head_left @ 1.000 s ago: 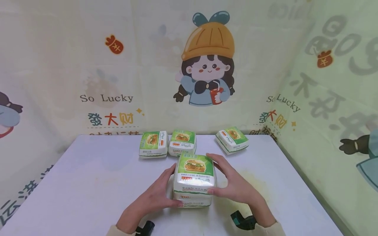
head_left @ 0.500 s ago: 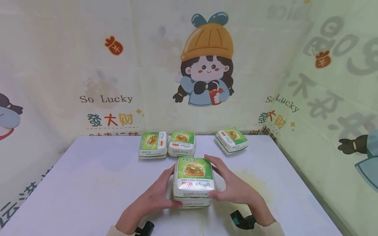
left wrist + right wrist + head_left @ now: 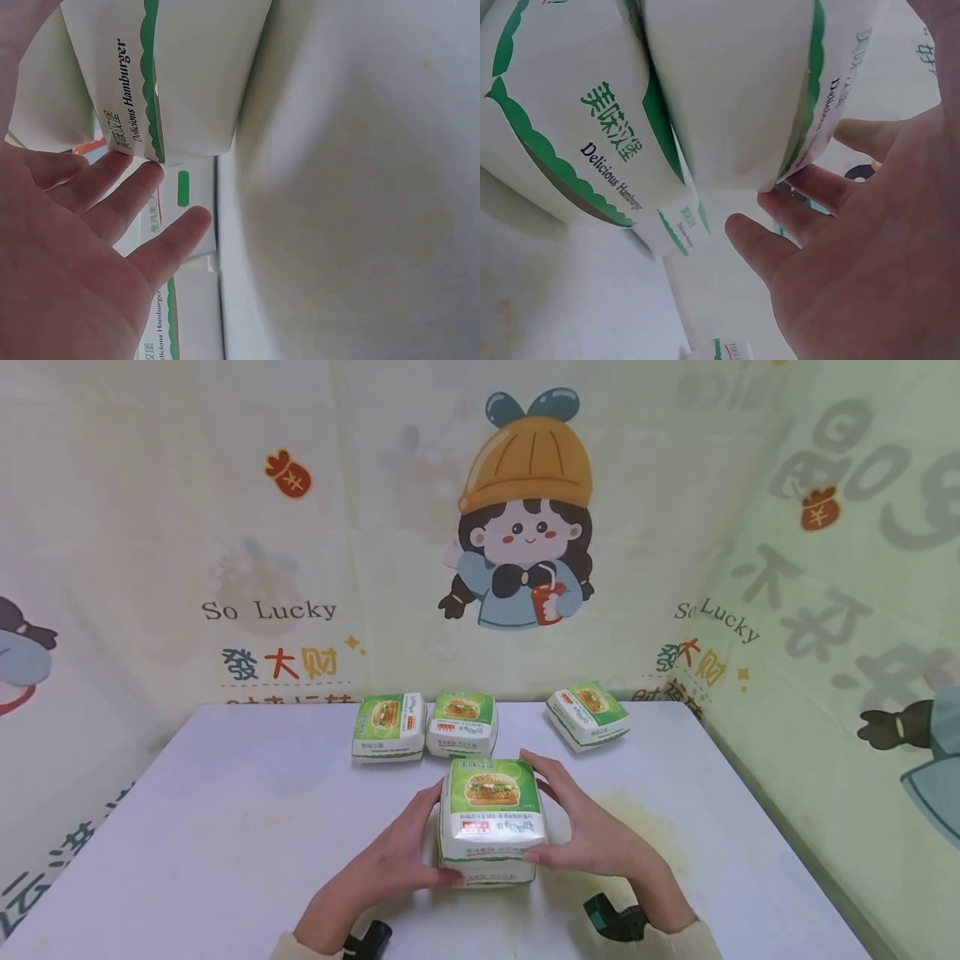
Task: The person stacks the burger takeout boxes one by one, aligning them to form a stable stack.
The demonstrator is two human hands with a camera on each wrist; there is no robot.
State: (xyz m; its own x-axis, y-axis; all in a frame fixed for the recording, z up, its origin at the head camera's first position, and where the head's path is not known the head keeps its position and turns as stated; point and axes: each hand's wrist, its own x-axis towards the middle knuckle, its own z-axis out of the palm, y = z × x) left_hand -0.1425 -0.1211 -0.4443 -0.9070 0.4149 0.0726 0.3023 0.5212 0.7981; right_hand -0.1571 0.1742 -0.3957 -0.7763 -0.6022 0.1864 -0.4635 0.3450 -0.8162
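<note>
Two white-and-green hamburger boxes stand one on the other at the front middle of the table. My right hand [image 3: 600,831] grips the upper hamburger box [image 3: 491,827], its thumb at the front right corner and its fingers along the far right side. My left hand [image 3: 393,852] holds the lower hamburger box [image 3: 498,878], thumb on its front and fingers on its left side. In the left wrist view the lower box [image 3: 202,75] sits on the table under the fingertips. The right wrist view shows the upper box [image 3: 735,97] right against the lower one [image 3: 592,127].
Behind the stack, two more hamburger boxes, a left one [image 3: 388,728] and a middle one [image 3: 462,725], stand side by side near the back edge. Another box [image 3: 588,717] lies turned at the back right. A printed cloth [image 3: 390,527] hangs behind the white table [image 3: 285,827].
The upper box has come down in my right hand, closing over the lower box and covering more of its front. My left hand has stayed in place.
</note>
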